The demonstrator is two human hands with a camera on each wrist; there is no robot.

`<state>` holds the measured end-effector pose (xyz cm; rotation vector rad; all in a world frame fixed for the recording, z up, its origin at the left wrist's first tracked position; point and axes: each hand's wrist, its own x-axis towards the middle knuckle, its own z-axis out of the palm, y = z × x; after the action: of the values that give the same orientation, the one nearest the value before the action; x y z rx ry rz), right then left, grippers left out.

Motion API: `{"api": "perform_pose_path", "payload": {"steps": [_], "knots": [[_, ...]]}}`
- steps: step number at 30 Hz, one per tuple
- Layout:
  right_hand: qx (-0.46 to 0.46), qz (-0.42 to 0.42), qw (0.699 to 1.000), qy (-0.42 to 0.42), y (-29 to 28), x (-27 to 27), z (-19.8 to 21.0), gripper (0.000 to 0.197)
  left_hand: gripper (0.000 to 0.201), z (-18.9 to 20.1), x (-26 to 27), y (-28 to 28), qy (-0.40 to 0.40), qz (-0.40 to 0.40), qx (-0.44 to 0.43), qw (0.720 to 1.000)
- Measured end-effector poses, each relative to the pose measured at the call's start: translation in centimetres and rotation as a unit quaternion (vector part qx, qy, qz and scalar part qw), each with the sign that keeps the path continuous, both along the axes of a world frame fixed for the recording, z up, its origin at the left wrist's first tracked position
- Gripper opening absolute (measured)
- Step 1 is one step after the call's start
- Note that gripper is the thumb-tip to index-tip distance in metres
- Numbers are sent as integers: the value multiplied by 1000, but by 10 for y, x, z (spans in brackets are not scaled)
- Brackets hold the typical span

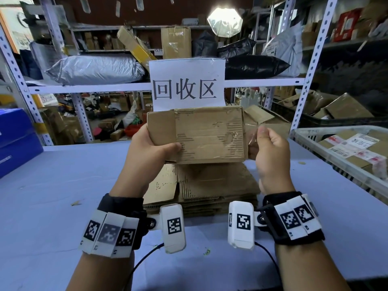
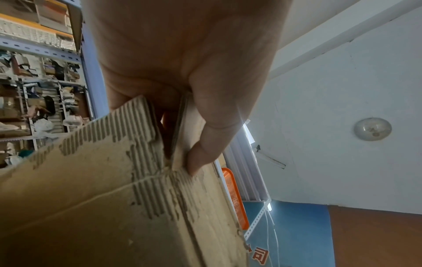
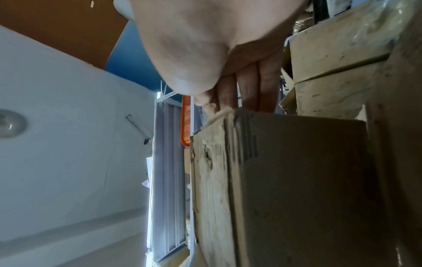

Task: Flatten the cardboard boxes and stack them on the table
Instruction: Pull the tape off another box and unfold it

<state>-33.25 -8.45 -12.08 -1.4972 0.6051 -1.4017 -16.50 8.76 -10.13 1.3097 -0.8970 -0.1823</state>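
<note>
Head view: our left hand grips the left edge of the cardboard box, thumb laid flat across its front face. Our right hand pinches a strip of clear tape at the box's right edge. Directly below both hands, the stack of flattened boxes lies on the table.

Left wrist view: our thumb presses a flap against the fingers behind it; torn corrugation shows beneath.

Right wrist view: our fingers curl at the box's upper corner, thumb closed against them.
</note>
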Motion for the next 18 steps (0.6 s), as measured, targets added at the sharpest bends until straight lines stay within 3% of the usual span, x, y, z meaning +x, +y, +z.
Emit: {"api": "perform_pose_path", "payload": {"steps": [3,8,18], "knots": [[45,84,993,-66,4,-2,5,44,41,0,4,1,7,15,-6,1000],[113,128,972,-163,7,-7,8,37,40,-3,8,-1,6,38,-2,999],[143,218,933,-249,13,-16,18,34,53,-2,18,-3,-8,90,17,996]]}}
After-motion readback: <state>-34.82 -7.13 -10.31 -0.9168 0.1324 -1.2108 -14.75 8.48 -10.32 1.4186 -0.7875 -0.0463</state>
